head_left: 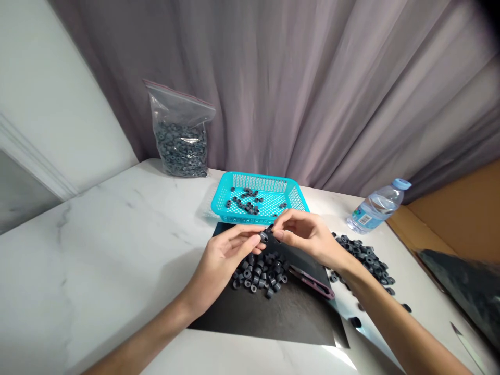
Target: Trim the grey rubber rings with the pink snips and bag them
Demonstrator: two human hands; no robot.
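The hands meet in the air over the dark sheet's upper part: the left hand (226, 251) pinches a small grey ring (264, 237) between thumb and fingers, and the right hand (308, 237) has thumb and forefinger pressed together at a darker piece (269, 228) touching it — whether the two are joined, I cannot tell. From largest down, there is one marbled desk (97, 234), one dark sheet (292, 323), one turquoise basket (234, 217), one zip bag (177, 104) packed with rings past counting, one water bottle (377, 205) and one pink-handled tool (314, 284). Of rings there are two open heaps, one on the sheet (260, 273) and one right of it (365, 258), each some dozens by eye; the basket has roughly two dozen, overlapping. The ring should be light, stiff and hard to break, perhaps slippery and apt to roll — best taken by its outer wall, thumb against forefinger.
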